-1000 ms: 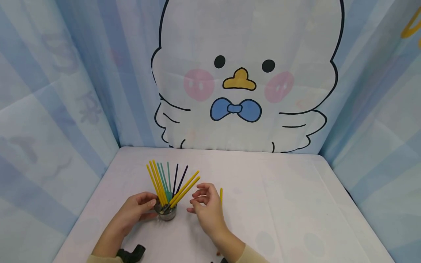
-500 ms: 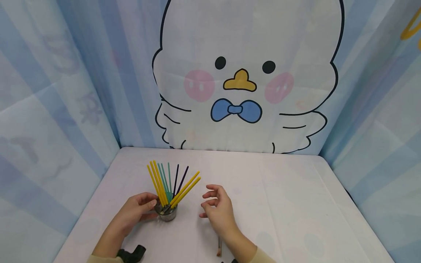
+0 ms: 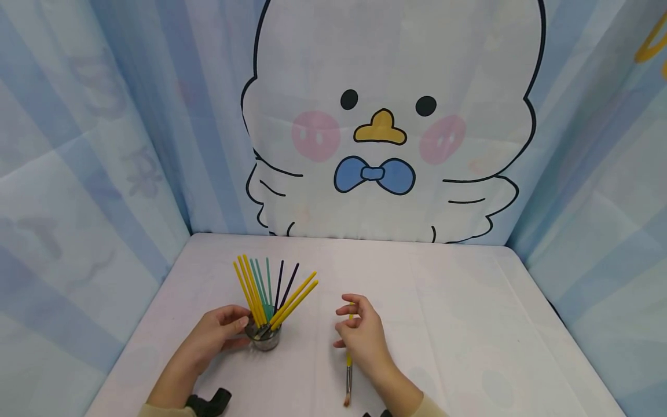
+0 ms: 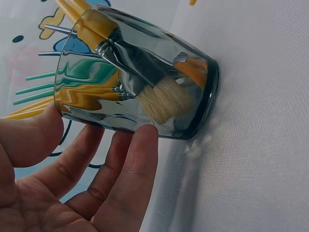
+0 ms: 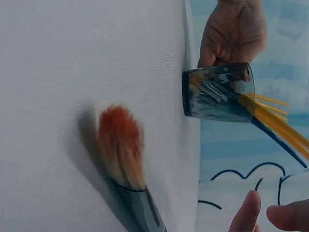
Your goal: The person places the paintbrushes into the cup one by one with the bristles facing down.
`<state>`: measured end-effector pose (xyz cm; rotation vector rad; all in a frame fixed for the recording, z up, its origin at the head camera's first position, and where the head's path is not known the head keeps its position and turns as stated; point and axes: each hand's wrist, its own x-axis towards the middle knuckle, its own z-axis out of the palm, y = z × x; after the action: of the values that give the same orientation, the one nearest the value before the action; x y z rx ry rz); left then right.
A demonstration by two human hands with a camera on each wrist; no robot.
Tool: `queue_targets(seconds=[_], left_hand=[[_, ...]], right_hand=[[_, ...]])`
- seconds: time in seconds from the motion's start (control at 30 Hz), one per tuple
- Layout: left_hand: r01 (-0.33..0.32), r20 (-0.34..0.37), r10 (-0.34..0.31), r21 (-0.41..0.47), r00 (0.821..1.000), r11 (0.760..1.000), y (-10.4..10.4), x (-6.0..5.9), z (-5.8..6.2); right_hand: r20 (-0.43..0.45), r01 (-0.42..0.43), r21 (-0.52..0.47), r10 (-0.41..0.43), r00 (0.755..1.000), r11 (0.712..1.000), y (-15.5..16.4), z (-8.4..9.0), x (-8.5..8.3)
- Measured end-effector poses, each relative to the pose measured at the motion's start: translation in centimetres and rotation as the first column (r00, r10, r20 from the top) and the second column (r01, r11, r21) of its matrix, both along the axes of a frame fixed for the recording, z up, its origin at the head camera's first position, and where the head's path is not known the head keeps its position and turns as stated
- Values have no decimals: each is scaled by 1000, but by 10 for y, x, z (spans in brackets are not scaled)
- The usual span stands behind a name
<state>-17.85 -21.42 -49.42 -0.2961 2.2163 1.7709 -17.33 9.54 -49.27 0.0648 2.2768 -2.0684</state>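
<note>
A clear glass (image 3: 266, 341) stands on the table and bears several paintbrushes, bristles down, with yellow, green and dark purple handles (image 3: 294, 301). My left hand (image 3: 221, 330) holds the glass from its left side; in the left wrist view the thumb is at the rim and fingertips lie against the wall (image 4: 145, 128). A single yellow-handled paintbrush (image 3: 348, 370) lies on the table, its reddish-tipped bristles (image 5: 120, 140) toward me. My right hand (image 3: 365, 336) hangs over its handle with loosely bent fingers and nothing between them, covering part of the brush.
The table (image 3: 469, 330) has a white cloth and meets a curtain (image 3: 219, 116) at the back, printed with a cartoon chick. More blue and white curtains (image 3: 68, 191) rise on both sides. A black wrist strap piece (image 3: 208, 402) sits at the left sleeve.
My right hand has moved right, away from the glass and across the lying paintbrush, uncovering its ferrule and bristles. The left hand and the glass have stayed in place.
</note>
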Motion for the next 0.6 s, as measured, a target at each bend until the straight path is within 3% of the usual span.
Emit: queue_targets(seconds=[0.6], left_hand=[[2, 7, -2, -2, 1000, 1000, 0, -1, 0]], right_hand=[[77, -20, 181, 6, 997, 983, 22, -5, -7]])
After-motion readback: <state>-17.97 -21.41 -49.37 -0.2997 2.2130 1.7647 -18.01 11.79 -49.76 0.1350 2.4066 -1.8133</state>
